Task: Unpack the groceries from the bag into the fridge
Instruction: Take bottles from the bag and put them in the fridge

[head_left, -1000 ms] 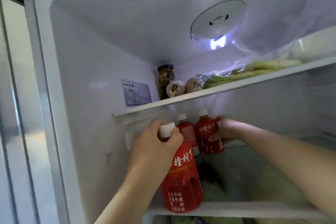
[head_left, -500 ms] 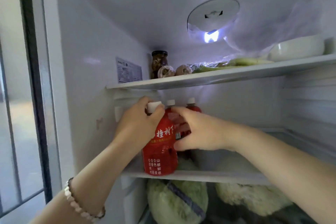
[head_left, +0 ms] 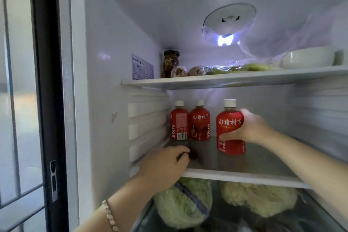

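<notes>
The open fridge [head_left: 105, 100] has a middle shelf [head_left: 244, 177], with two pale cabbages [head_left: 180, 207] in the compartment below it. The right hand [head_left: 252, 128] wraps its fingers around a red juice bottle [head_left: 229, 130] that stands upright on the shelf. The left hand [head_left: 165, 165] rests at the shelf's front left corner, fingers loosely curled, with nothing seen in them. Two more red bottles [head_left: 200, 126] stand side by side at the back left.

3 red bottles [head_left: 200, 126] with white caps and white lettering, pale green cabbage [head_left: 180, 207], white bowl [head_left: 308, 58], jar [head_left: 170, 63] seemingly brown inside
</notes>
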Demonstrator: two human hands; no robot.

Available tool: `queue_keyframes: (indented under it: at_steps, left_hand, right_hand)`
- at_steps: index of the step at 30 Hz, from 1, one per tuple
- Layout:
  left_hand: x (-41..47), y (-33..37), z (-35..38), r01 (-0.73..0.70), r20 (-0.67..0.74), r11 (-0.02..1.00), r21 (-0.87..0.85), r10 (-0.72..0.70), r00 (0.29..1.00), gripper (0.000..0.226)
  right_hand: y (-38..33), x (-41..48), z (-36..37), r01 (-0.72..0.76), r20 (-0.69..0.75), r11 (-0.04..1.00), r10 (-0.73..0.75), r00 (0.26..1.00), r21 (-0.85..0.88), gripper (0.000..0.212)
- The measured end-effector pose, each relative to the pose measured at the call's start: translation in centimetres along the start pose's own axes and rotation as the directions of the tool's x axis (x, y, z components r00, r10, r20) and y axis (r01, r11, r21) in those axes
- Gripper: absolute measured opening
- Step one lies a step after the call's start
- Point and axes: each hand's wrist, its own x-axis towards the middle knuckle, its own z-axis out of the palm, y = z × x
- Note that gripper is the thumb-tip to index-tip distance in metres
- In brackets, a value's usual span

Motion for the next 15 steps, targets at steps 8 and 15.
queue_keyframes:
  at_steps: [8,15]
  left_hand:
    - [0.1,0.3,0.1,0.017,-0.053,0.998,0.056,-0.014,0.998,0.036]
    - [0.2,0.1,0.4,0.022,-0.043,0.999,0.037,-0.02,0.999,0.037]
  right_hand:
    - [1.2,6.3,0.3,-0.189,0.101,0.982,0.189,0.977,-0.006,0.092]
    - [1.2,8.1,3.8,-0.168,-0.085,0.985,0.163,0.983,-0.05,0.087]
